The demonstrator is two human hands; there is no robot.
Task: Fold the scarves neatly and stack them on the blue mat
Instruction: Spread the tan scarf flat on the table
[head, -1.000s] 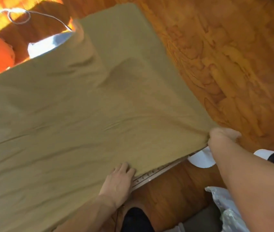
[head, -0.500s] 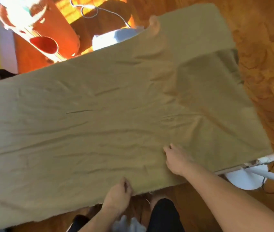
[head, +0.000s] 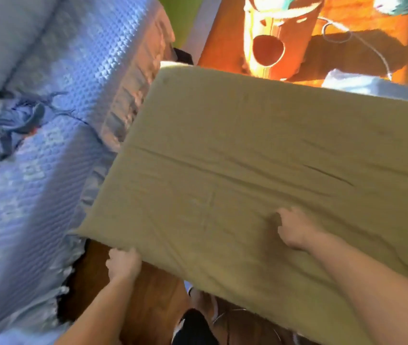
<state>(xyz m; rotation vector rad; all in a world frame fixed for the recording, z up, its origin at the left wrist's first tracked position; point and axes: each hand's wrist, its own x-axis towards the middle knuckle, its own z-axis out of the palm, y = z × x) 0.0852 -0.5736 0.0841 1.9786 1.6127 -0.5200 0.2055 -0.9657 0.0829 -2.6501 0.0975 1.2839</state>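
My left hand pinches the near edge of the tan scarf at seven o'clock, while my right hand, fingers curled, presses into its cloth at five o'clock. The scarf lies spread flat across the centre, beside a blue quilted couch at nine o'clock.

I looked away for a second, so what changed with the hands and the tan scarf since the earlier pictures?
The right hand let go of the tan scarf's right corner and moved left onto its middle. The left hand went from lying flat to gripping the near edge. The scarf stayed spread out flat.
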